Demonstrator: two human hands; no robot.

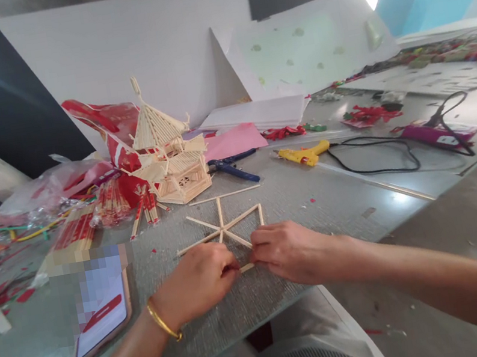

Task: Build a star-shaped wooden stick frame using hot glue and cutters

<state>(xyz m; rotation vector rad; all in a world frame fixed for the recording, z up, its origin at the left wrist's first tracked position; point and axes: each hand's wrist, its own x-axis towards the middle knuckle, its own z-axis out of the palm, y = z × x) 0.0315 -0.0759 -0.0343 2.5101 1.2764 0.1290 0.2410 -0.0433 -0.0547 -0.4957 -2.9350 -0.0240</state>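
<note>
A flat frame of thin wooden sticks [219, 215] lies on the grey table [160, 289], its spokes meeting at one centre. One outer edge stick joins two spoke ends on its right side. Along the near side, a short wooden stick [247, 268] spans between my hands. My left hand [204, 272], with a gold bangle at the wrist, pinches the left end of that stick. My right hand [285, 253] is closed at its right end, over the tip of a spoke. The fingertips hide both ends of the stick.
Behind the frame stands a wooden-stick pagoda model [173, 171], beside blue pliers [236, 166]. A yellow glue gun [305, 154] with a black cord lies right of them. A phone [105, 310] rests at left, near bundled sticks [73, 230]. One loose stick [227, 194] lies behind the frame.
</note>
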